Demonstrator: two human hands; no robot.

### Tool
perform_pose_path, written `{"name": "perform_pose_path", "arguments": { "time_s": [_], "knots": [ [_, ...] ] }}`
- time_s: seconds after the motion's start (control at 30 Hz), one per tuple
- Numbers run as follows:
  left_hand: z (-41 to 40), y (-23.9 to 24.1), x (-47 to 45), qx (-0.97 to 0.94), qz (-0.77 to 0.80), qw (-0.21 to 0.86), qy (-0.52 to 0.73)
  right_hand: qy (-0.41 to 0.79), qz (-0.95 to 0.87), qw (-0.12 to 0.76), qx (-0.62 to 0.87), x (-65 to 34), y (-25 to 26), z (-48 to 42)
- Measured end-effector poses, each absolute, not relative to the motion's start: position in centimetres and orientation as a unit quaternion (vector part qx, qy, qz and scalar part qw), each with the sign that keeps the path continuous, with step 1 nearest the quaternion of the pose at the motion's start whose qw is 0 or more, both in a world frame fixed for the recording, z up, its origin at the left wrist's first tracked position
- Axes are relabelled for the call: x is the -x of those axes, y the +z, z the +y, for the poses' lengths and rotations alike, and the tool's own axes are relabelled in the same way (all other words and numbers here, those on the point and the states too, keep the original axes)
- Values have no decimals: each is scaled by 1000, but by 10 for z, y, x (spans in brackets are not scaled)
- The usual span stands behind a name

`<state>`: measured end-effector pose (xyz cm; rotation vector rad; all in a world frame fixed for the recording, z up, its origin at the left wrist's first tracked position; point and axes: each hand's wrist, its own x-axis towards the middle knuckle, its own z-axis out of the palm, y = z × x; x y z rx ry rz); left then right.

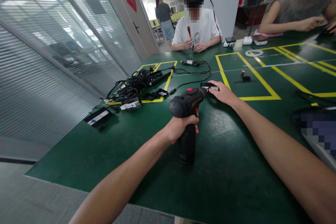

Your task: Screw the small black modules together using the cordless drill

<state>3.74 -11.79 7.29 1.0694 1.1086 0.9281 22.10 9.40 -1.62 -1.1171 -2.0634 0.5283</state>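
My left hand (181,126) is wrapped round the grip of a black cordless drill (187,106) with red trim, held upright over the green table (147,154). The drill's nose points right toward a small black device (207,85) lying flat on the table. My right hand (222,92) rests on that device, fingers curled over its right end, holding it down at the drill's tip.
A tangle of black cables and adapters (136,85) lies at the left inside yellow tape lines. A person in a white shirt (196,29) sits across holding a red screwdriver. Another person's arm (288,24) reaches in at far right. A tape roll (254,53) lies beyond.
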Motion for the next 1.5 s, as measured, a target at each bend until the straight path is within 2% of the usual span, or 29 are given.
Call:
{"name": "perform_pose_path", "arguments": {
  "time_s": [1.5],
  "knots": [
    [-118,73,-39,-468,491,613,405,198,-803,363,429,-221,-19,97]
  ]
}}
